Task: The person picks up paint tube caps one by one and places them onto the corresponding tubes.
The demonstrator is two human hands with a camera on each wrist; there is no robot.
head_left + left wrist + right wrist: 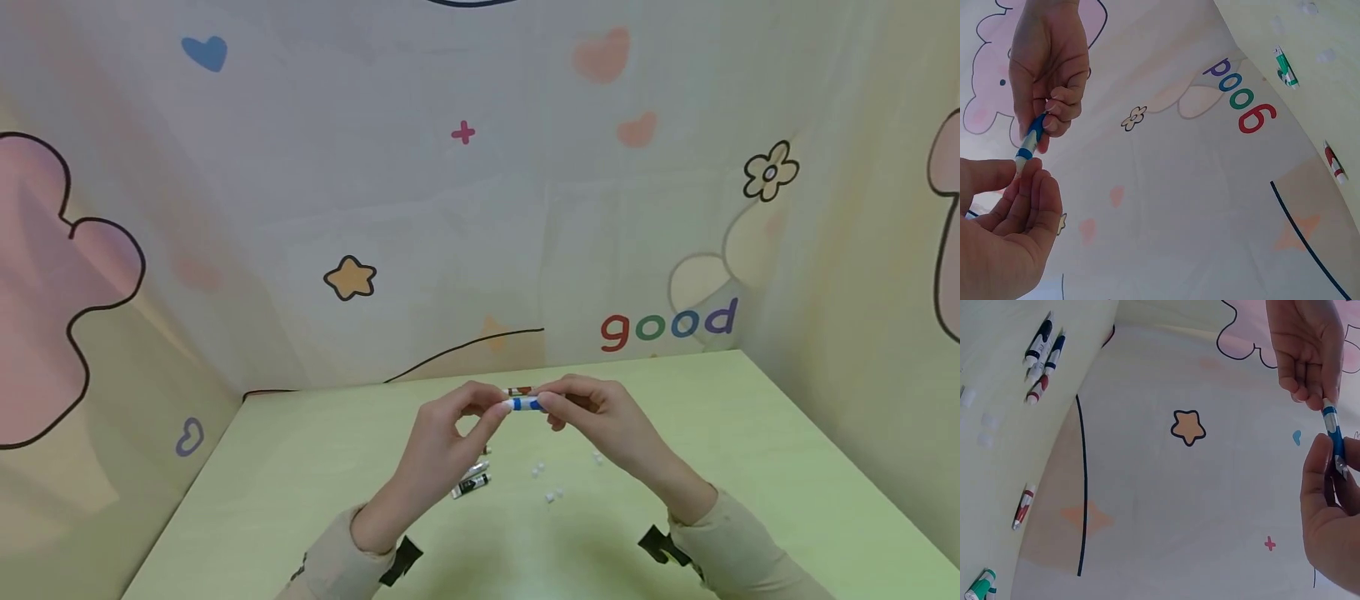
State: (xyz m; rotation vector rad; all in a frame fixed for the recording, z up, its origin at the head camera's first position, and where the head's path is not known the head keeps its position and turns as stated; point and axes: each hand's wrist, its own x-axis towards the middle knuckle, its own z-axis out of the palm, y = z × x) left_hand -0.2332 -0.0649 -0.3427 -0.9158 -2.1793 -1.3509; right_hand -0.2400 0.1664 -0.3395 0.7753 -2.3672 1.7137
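Note:
A small blue-and-white paint tube (527, 403) is held up level between both hands, above the table's far part. My left hand (442, 442) pinches its white cap end between thumb and fingertips. From the other side my right hand (611, 421) grips the blue end with thumb and fingers. In the left wrist view the tube (1032, 137) spans the two hands, the white cap at the left fingertips. The right wrist view shows the tube's crimped silver end (1340, 465) by the right thumb.
Several paint tubes (1038, 350) lie together on the table's left, partly behind the left hand in the head view. A red tube (1024, 506) and green tubes (982, 586) lie farther back. Small white caps (550, 497) are scattered mid-table. A printed curtain (450, 233) hangs behind.

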